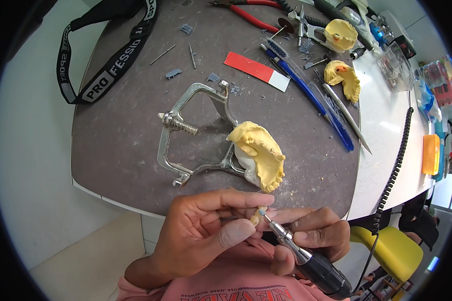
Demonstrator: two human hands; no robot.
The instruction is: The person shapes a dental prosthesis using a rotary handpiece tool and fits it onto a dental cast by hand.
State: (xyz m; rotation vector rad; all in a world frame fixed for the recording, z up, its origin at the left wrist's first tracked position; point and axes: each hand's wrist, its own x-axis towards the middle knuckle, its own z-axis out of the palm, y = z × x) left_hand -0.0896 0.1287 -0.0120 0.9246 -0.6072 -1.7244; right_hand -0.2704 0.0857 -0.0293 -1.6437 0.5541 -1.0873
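Observation:
Low in the middle, my left hand pinches a small tooth-coloured dental piece, which looks like a crown or bridge, between thumb and fingers. My right hand is closed round a black and silver rotary handpiece. Its small bluish-grey tip meets the dental piece, or sits right at it; the fingers partly hide the contact. Just beyond my hands, a yellow plaster dental model on a white base is fixed to a metal articulator lying on the dark tabletop. Pale dust is scattered beside the model.
Blue pens, a pointed metal tool and a red-and-white strip lie to the right. Two more yellow models and red-handled pliers sit farther back. A coiled black cord hangs at right; a black strap lies left.

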